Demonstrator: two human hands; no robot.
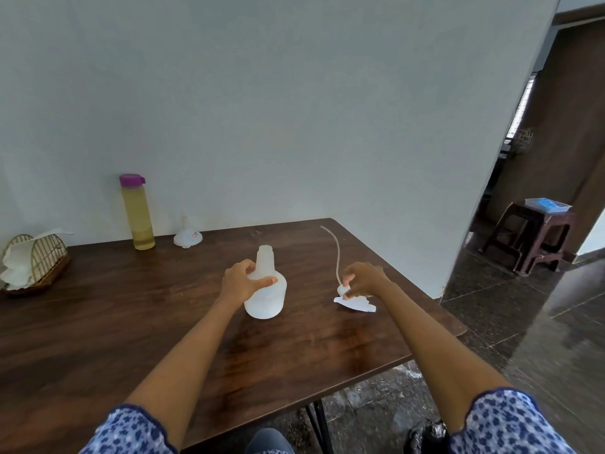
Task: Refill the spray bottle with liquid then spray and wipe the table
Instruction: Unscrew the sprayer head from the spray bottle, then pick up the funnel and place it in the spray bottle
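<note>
My left hand (240,280) grips the open spray bottle (265,290) upright on the counter (131,322), fingers curled round its shoulder. Just right of the bottle, my right hand (363,279) pinches the unscrewed spray head (355,302), resting it on the counter, its tube (337,253) trailing away. I judge refilling comes next: beyond the bottle to the left wait the funnel (187,236) and the yellow liquid bottle (137,213), which I must fetch.

Brown stool (537,237) bearing blue-and-white tray (547,204); doorway beyond
</note>
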